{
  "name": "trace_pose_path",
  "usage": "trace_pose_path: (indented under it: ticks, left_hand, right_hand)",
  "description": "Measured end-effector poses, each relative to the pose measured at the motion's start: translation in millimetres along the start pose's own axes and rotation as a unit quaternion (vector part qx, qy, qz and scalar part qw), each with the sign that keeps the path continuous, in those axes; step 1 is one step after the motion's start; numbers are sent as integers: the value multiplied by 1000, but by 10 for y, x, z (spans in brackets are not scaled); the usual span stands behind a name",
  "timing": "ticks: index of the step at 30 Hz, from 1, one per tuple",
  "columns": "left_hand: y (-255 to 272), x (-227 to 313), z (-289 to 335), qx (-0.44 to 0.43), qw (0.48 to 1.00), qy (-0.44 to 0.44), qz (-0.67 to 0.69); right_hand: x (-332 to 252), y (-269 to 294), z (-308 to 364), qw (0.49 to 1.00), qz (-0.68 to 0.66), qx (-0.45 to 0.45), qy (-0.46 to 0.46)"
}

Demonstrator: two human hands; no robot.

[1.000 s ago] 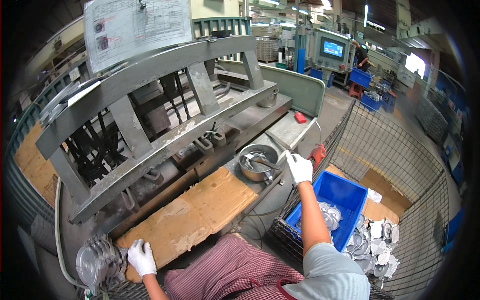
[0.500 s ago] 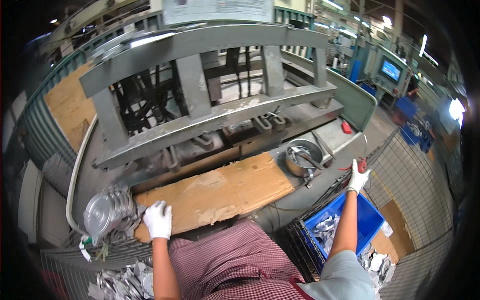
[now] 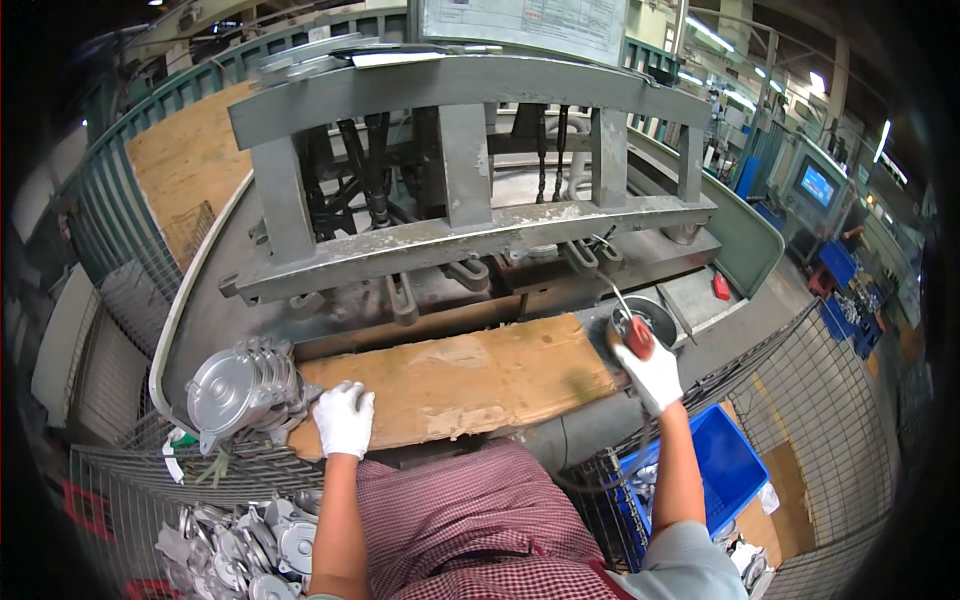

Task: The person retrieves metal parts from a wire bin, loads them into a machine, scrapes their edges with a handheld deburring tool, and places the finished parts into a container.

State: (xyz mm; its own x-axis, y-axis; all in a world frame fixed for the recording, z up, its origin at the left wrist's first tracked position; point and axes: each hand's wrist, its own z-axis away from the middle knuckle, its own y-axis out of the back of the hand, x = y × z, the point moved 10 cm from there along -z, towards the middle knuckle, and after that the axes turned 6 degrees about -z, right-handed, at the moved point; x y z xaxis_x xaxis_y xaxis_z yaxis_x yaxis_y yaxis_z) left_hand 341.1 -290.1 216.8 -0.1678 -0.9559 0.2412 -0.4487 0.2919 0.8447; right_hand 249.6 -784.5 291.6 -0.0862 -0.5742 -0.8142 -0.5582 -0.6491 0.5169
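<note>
My right hand, in a white glove, is closed around a red air blow gun. Its thin metal nozzle points up and toward the machine, and the gun partly covers a round metal pot. My left hand, gloved in white too, lies on the left end of a worn cardboard sheet with its fingers forward and nothing visible in them. Just left of those fingers stands a row of round, grey metal castings, lying face to face.
A grey machine frame spans the far side of the bench. At lower right is a blue bin holding metal parts. Loose castings fill a wire cage at lower left. A red object lies beyond the pot.
My right hand has swung left and inward with the red blow gun, from above the blue bin to beside the pot. My left hand stays on the cardboard. The view has shifted.
</note>
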Motion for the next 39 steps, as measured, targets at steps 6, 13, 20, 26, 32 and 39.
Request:
trace_pose_path:
  ticks: [6,13,20,26,32,39]
  left_hand:
    - [-157,-14,44,3,1000,-17,-1]
    - [-304,-100,141,4,1000,-9,-1]
    - [-505,-134,203,18,1000,-10,1]
    - [-645,-218,293,34,999,-13,4]
    - [-763,-277,327,40,999,-12,10]
    - [-932,-211,304,42,998,-40,8]
  right_hand:
    - [112,-910,-942,992,101,-78,10]
    - [65,-1301,-1318,958,249,-137,-35]
    - [-154,-1537,-1398,956,259,-124,58]
    - [-14,-2127,-1669,958,256,-128,27]
    - [578,-1687,-1971,960,265,-73,-53]
    - [1553,-103,-1613,955,294,-32,28]
